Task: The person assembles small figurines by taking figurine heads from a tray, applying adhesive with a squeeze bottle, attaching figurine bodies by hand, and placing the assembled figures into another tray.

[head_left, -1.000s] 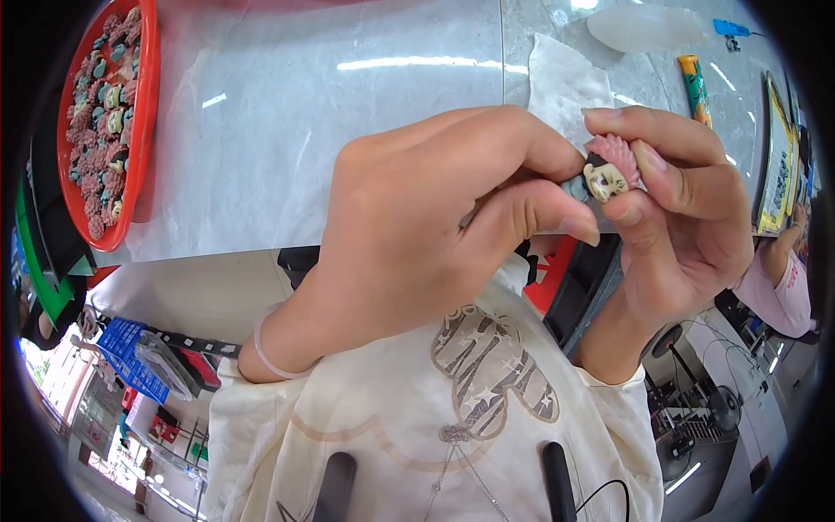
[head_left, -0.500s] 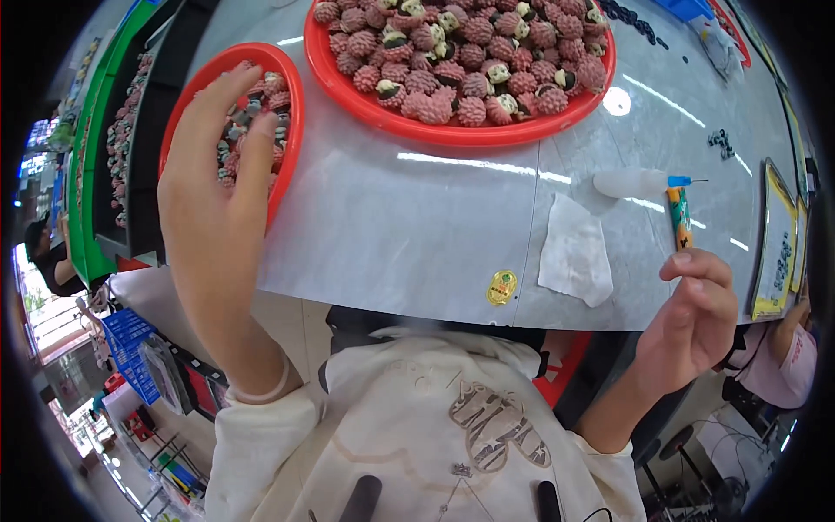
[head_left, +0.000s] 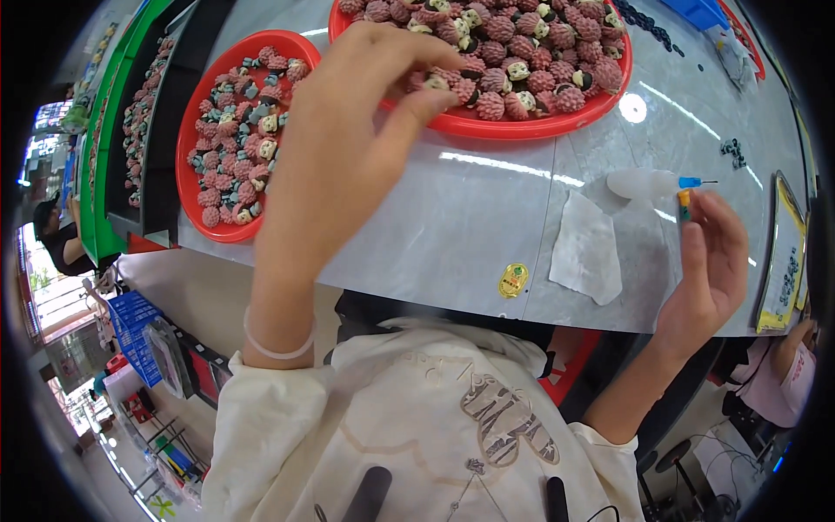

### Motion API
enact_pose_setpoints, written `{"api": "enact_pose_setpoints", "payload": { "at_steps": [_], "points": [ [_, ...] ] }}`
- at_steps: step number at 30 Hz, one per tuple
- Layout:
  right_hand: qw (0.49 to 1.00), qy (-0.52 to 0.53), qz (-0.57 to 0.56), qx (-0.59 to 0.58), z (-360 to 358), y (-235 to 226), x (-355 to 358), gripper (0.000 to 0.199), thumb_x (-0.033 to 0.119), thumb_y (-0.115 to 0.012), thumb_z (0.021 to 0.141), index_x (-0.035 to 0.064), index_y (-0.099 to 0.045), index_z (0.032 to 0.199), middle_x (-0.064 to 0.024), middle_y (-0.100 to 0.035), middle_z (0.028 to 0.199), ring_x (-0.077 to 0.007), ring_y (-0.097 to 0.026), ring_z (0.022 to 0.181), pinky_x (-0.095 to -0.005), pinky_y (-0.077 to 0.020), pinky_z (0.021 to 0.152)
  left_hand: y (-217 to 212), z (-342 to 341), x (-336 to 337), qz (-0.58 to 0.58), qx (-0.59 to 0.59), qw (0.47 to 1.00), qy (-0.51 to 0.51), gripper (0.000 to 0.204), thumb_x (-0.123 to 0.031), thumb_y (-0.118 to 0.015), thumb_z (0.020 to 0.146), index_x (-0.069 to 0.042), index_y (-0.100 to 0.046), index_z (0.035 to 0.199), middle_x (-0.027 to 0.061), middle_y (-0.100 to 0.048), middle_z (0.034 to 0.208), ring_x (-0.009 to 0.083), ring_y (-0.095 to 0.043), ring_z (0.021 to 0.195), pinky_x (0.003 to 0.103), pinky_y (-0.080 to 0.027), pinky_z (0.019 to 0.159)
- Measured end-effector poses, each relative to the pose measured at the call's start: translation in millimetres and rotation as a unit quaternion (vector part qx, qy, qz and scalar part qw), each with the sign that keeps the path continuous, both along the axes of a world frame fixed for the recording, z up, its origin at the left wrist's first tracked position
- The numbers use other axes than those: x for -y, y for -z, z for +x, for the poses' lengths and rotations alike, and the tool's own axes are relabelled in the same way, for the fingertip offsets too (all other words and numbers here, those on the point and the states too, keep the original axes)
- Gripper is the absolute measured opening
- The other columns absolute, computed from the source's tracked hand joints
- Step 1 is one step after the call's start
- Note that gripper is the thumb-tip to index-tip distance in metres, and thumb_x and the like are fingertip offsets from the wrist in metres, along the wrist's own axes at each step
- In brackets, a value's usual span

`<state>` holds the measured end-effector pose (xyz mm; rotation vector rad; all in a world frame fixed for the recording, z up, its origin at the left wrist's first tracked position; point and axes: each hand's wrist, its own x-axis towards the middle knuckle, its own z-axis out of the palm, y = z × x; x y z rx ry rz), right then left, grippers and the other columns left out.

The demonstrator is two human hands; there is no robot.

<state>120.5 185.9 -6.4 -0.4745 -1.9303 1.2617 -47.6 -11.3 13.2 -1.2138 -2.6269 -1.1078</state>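
My left hand (head_left: 357,130) reaches over the near left rim of the large red tray (head_left: 513,130), which holds pink, bumpy figurines (head_left: 497,54) with cream faces. Its thumb and forefinger are apart, with figurines showing between and behind them. Loosely curled, my right hand (head_left: 709,270) is at a small orange and green tube (head_left: 684,206), its thumb and forefinger tips apart. The tube's lower part is hidden behind the thumb. Just beyond lies a white squeeze bottle (head_left: 644,184) with a blue needle tip.
A smaller red tray (head_left: 209,228) of pink and grey figurines stands left of the large tray. Black and green crates (head_left: 130,222) line the far left. A white cloth (head_left: 584,248) lies near the front edge. Small dark pieces (head_left: 732,153) and a yellow-framed sheet (head_left: 783,261) are at right.
My left hand has moved right from above the small tray to the large tray. My right hand has moved forward, now covering the lower part of the tube.
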Motion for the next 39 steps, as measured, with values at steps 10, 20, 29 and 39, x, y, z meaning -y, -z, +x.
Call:
{"api": "enact_pose_setpoints", "payload": {
  "at_steps": [10,20,29,39],
  "points": [
    [0.986,-0.129,-0.079,0.073,-9,0,12,0.033,0.017,-0.055,0.074,-0.0047,-0.047,0.098,-0.0105,-0.054,0.08,-0.0145,-0.051,0.074,-0.0236,-0.0387,0.069,35,82,-15,0.399,0.558,0.717,0.122,0.02,-0.003,-0.056,0.073,0.003,-0.05,0.091,0.0118,-0.05,0.088,0.0185,-0.055,0.079,0.024,-0.045,0.065],
    [0.988,-0.14,-0.05,0.04,23,-12,-6,0.05,0.037,-0.06,0.068,-0.0019,-0.045,0.095,-0.0176,-0.05,0.085,-0.02,-0.049,0.078,-0.0246,-0.0398,0.063,42,74,-17,0.378,0.608,0.68,0.16,0.032,-0.022,-0.056,0.075,0.002,-0.047,0.094,0.0171,-0.053,0.09,0.0193,-0.056,0.074,0.026,-0.046,0.064],
    [0.968,-0.226,-0.069,0.081,22,-15,-5,0.046,0.033,-0.047,0.078,-0.0061,-0.041,0.1,-0.0196,-0.043,0.095,-0.0243,-0.041,0.095,-0.026,-0.0402,0.074,43,74,-19,0.359,0.585,0.71,0.156,0.04,-0.028,-0.055,0.075,0.003,-0.045,0.098,0.0185,-0.052,0.092,0.0188,-0.057,0.071,0.022,-0.046,0.06],
    [0.974,-0.193,0.084,0.089,25,-24,4,0.042,0.028,-0.049,0.076,-0.0076,-0.045,0.098,-0.0225,-0.048,0.09,-0.0244,-0.045,0.086,-0.0286,-0.0408,0.068,43,77,-19,0.345,0.578,0.725,0.141,0.039,-0.027,-0.055,0.075,0.004,-0.046,0.096,0.0188,-0.052,0.091,0.0156,-0.055,0.07,0.021,-0.046,0.059]
  ]
}}
